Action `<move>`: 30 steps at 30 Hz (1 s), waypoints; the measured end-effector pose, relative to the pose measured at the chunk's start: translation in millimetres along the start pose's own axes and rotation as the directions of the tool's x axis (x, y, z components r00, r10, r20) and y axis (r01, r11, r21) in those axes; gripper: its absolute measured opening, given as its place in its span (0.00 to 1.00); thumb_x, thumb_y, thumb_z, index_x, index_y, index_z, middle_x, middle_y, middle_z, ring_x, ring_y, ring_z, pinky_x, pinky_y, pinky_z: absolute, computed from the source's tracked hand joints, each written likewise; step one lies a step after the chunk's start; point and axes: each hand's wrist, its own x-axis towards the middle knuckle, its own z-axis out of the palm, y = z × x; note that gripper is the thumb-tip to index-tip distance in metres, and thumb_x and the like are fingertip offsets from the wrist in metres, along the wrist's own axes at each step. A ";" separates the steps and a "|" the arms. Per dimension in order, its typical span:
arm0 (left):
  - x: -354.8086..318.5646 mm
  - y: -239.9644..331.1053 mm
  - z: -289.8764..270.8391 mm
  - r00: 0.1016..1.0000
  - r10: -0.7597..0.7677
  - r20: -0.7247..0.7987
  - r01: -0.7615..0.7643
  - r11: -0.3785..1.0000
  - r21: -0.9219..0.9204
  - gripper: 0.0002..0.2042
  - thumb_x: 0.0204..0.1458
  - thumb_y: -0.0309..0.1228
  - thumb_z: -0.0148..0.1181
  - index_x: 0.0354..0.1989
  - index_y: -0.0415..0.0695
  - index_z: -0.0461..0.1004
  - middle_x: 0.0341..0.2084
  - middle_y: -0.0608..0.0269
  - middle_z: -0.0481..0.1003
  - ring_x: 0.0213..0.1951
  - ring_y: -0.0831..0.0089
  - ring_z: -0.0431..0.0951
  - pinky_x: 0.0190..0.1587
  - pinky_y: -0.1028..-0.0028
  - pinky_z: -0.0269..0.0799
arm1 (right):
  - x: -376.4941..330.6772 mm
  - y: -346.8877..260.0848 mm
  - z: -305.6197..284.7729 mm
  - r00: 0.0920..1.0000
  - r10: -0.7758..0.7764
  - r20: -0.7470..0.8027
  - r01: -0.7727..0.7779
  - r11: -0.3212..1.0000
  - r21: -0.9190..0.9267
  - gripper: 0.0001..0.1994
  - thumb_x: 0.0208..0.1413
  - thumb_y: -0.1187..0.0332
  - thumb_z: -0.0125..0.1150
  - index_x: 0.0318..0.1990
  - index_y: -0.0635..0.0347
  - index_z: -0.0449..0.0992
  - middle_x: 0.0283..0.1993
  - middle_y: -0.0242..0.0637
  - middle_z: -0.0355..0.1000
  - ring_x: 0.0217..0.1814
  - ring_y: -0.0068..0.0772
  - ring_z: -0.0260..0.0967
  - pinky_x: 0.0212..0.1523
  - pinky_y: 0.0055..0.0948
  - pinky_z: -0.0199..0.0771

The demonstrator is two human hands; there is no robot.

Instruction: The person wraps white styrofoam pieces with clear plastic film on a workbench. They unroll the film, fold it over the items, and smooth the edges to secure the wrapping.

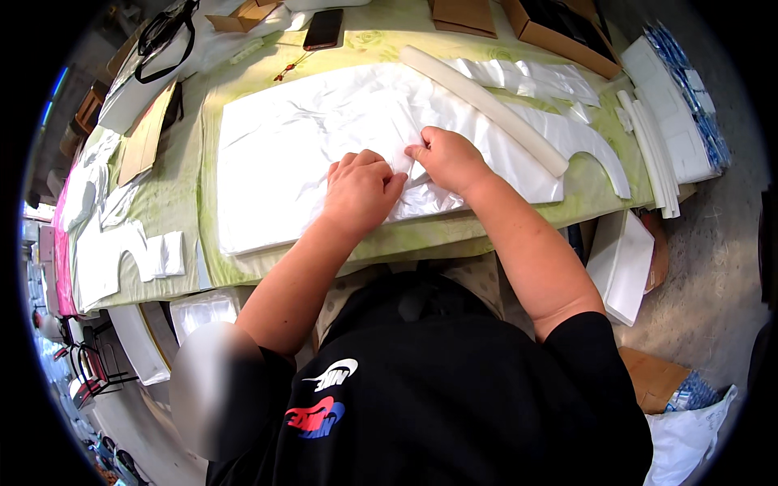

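A stack of thin white plastic bags lies spread over the table in front of me, its upper layers creased and glossy. My right hand is closed in a pinch, with thumb and bent forefinger on a raised fold of a bag. Just left of it, my left hand rests low on the stack. Its fingers are curled and its thumb points toward the right hand, closed on the same crumpled plastic. What lies under the left fingers is hidden. A long off-white tube lies slantwise across the bags, right of my hands.
A green patterned cloth covers the table. Toward the back are a dark phone, a red-beaded cord and an open cardboard box. More white bags lie at left. White rolled strips stick out past the right edge.
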 end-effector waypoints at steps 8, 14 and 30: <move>13.4 -2.9 12.0 0.966 0.256 -0.031 -0.244 0.946 0.212 0.40 0.56 0.57 0.60 0.73 0.49 0.57 0.74 0.57 0.56 0.76 0.58 0.50 0.75 0.49 0.41 | 7.9 -5.9 -1.4 0.997 0.012 0.079 -0.002 0.993 -0.115 0.19 0.61 0.51 0.60 0.43 0.59 0.76 0.39 0.44 0.79 0.45 0.46 0.78 0.46 0.42 0.76; 11.4 0.8 10.0 0.971 0.165 0.175 -0.211 0.934 0.290 0.47 0.56 0.66 0.53 0.77 0.47 0.51 0.78 0.55 0.48 0.79 0.60 0.40 0.77 0.48 0.31 | -21.4 15.7 5.9 0.999 -0.006 -0.046 0.011 0.994 0.108 0.22 0.55 0.62 0.68 0.54 0.62 0.70 0.33 0.39 0.77 0.37 0.36 0.75 0.40 0.35 0.74; -62.4 0.1 5.9 0.934 0.354 0.050 -0.357 0.930 0.087 0.29 0.48 0.29 0.64 0.63 0.48 0.71 0.69 0.58 0.65 0.72 0.55 0.60 0.74 0.43 0.46 | -105.2 50.7 12.5 0.611 -0.714 -0.341 0.700 0.689 -0.187 0.21 0.47 0.81 0.63 0.51 0.54 0.77 0.55 0.34 0.76 0.57 0.46 0.69 0.60 0.43 0.68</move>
